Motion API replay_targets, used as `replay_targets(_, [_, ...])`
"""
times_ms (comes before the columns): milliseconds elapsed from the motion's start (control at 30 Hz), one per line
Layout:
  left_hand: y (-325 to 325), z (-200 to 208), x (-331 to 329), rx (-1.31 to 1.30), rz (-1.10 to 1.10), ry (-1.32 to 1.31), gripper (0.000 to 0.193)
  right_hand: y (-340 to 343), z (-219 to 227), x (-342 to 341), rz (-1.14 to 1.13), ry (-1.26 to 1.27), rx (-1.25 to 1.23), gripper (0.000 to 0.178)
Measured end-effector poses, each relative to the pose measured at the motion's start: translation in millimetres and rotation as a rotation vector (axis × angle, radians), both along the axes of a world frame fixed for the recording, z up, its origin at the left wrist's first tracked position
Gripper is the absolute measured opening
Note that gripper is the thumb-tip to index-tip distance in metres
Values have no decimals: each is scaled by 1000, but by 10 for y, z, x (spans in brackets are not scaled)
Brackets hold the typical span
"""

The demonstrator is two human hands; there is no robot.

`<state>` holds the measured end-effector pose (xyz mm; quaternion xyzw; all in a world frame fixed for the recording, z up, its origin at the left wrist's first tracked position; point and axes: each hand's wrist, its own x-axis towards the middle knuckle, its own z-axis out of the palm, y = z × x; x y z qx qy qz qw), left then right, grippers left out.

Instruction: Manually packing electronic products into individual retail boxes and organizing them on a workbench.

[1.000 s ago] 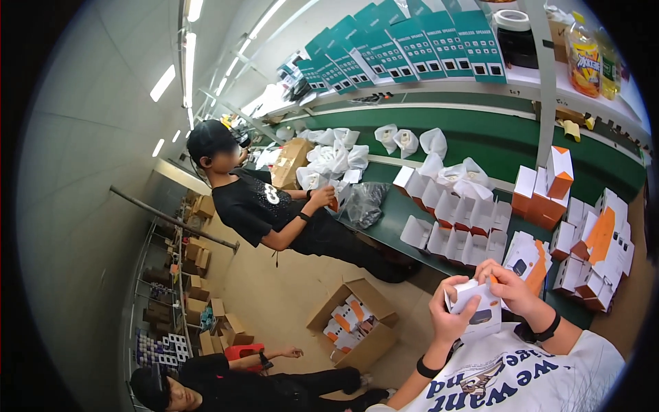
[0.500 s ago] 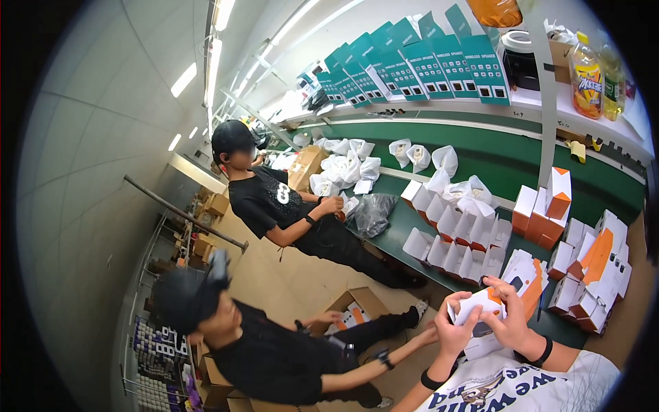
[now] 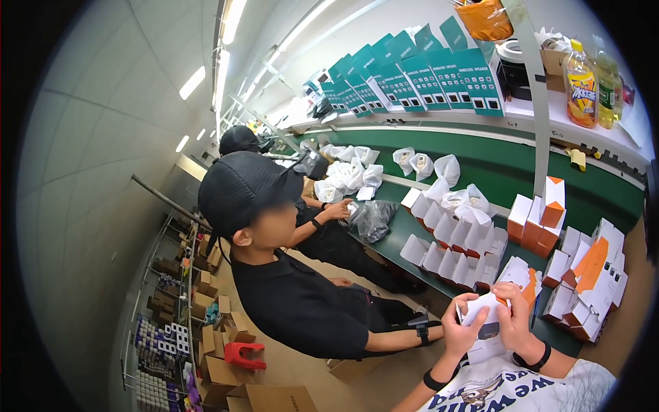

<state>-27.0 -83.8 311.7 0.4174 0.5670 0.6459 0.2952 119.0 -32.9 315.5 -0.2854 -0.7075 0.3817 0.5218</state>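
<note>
Between both my hands, close to my chest at the lower right, is a white and orange carton [image 3: 486,302] with a dark printed picture. My left hand [image 3: 465,328] grips its left side, the thumb pressed on the front. Closed on its right side is my right hand [image 3: 516,321], fingers over the upper edge. White and orange flat cartons [image 3: 525,273] lie on the green table just beyond. Further left on the table stand rows of open white boxes [image 3: 460,264].
Stacked white and orange boxes [image 3: 590,281] stand at right. Wrapped white items [image 3: 350,168] and a grey plastic bag [image 3: 375,220] lie farther along the table. Teal boxes [image 3: 425,82] and bottles [image 3: 582,89] line the shelf. A co-worker [image 3: 295,302] reaches close to my left forearm; another stands behind.
The nearer co-worker has risen and moved right and up, now partly covering the other person. My hands still hold the carton, with my right fingers shifted along its upper edge.
</note>
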Motion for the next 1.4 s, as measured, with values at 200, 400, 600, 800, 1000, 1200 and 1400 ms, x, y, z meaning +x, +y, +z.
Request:
replay_targets(200, [76, -45, -60, 33, -111, 41, 41, 200, -1, 65, 338, 596, -695, 15])
replay_targets(400, [93, -5, -103, -22, -123, 63, 40, 187, 78, 65, 300, 480, -639, 12])
replay_targets(600, [236, -74, -153, 23, -105, 69, 28, 163, 72, -20, 52, 142, -130, 32])
replay_targets(800, [316, -24, -91, -50, -81, 62, 32, 235, 0, -26, -20, 53, -164, 35])
replay_targets(1000, [385, -49, -119, -4, -125, 138, 37, 298, -45, -10, 33, -6, -93, 25])
replay_targets(1200, [403, -107, 6, 192, -114, 45, 47, 445, -48, -26, 70, 177, -334, 32])
replay_targets(1400, [389, -232, -54, 169, -203, 56, 44, 546, -67, -40, 141, 207, -265, 38])
